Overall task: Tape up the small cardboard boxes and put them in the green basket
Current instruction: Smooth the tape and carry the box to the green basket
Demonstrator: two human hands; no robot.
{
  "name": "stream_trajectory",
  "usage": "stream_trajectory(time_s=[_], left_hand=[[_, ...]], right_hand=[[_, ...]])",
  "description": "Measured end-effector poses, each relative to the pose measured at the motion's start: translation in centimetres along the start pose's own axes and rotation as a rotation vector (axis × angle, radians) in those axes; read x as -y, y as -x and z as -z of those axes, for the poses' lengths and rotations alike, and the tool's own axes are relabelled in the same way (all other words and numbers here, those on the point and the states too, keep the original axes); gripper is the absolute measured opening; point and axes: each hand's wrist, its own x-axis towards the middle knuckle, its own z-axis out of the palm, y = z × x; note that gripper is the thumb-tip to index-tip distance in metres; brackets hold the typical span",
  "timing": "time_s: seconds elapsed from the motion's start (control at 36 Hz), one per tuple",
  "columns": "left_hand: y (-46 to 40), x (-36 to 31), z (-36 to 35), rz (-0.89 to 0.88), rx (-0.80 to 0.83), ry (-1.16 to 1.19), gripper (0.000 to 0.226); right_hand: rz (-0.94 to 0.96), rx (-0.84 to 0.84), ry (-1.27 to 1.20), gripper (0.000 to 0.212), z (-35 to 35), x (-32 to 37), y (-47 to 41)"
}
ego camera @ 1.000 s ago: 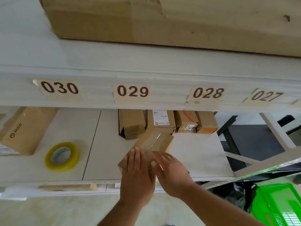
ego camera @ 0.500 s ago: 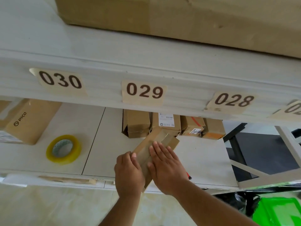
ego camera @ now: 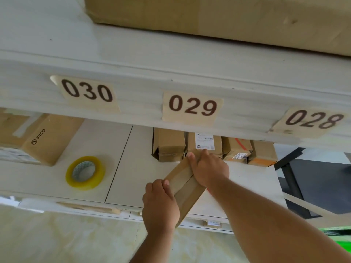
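A small flat cardboard box (ego camera: 185,184) lies slanted at the front of the white lower shelf (ego camera: 133,168), a strip of clear tape along its top. My left hand (ego camera: 161,204) grips its near end, thumb on the top face. My right hand (ego camera: 209,168) lies over its far end, fingers curled down over the far edge. A yellow-edged roll of clear tape (ego camera: 85,172) lies flat on the shelf to the left. Only a sliver of the green basket (ego camera: 340,234) shows at the lower right edge.
Several small cardboard boxes (ego camera: 212,147) stand in a row at the shelf's back, just beyond my right hand. A PICO carton (ego camera: 43,139) sits at the left. The upper shelf with labels 030, 029, 028 overhangs, carrying a large carton (ego camera: 218,16).
My right hand has slid up the box to its far end. My left hand went from lying flat on the near end to gripping it. The camera moved closer.
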Motion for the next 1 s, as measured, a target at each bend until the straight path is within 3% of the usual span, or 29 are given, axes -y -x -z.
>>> stream_trajectory(time_s=[0.25, 0.44, 0.58, 0.67, 0.81, 0.92, 1.0], left_hand=[[0.0, -0.1, -0.2, 0.011, -0.003, -0.058, 0.040], [-0.1, -0.2, 0.1, 0.003, -0.006, -0.057, 0.043], [-0.2, -0.1, 0.1, -0.027, 0.008, -0.055, 0.047], [-0.2, 0.1, 0.3, -0.036, 0.004, -0.029, 0.047], [-0.1, 0.1, 0.6, -0.043, -0.009, -0.019, 0.045], [-0.1, 0.3, 0.3, -0.052, 0.000, -0.029, 0.048], [0.0, 0.5, 0.2, -0.071, -0.008, -0.035, 0.048]], right_hand=[[0.189, 0.009, 0.180, 0.101, -1.5, -0.4, 2.9], [0.379, 0.110, 0.289, 0.080, -3.0, -0.7, 7.8], [0.510, 0.176, 0.244, 0.069, -2.3, -0.5, 11.5], [0.582, 0.209, 0.032, 0.062, -2.2, -0.5, 13.0], [0.596, 0.210, -0.234, 0.049, -1.6, -1.5, 12.7], [0.622, 0.137, 0.013, 0.056, -2.0, -1.9, 11.4], [0.472, 0.059, 0.063, 0.064, -2.7, -1.7, 9.5]])
